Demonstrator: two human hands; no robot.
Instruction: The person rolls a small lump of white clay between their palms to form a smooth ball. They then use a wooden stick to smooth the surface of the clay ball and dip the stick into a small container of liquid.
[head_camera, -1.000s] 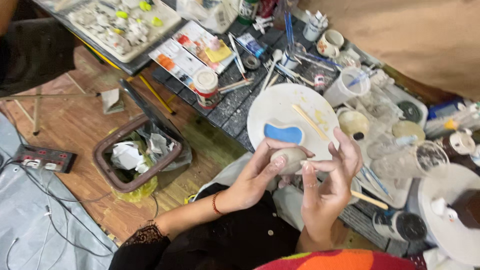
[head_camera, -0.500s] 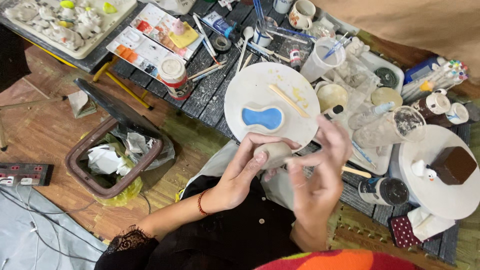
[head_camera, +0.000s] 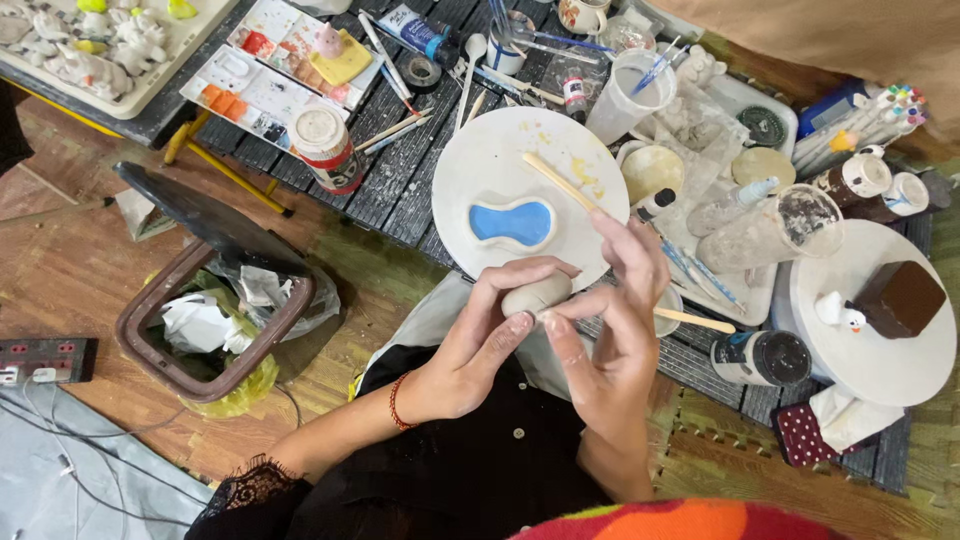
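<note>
Clay lump | pale, oval; long axis tilted left-right | pinched by left hand and right hand | red-labelled jar on counter

- Looked like a craft or pottery-painting workshop.
- Dark slatted table crowded with brushes, a paint palette tray, a white turntable.
- Unpainted clay figures alongside.

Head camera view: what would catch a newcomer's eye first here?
Probably the two hands low in the middle: the left hand and right hand together hold a small pale lump of clay. Just above it, a bright blue peanut-shaped piece lies on a round white plate. At left on the floor stands a brown waste bin with crumpled paper.
</note>
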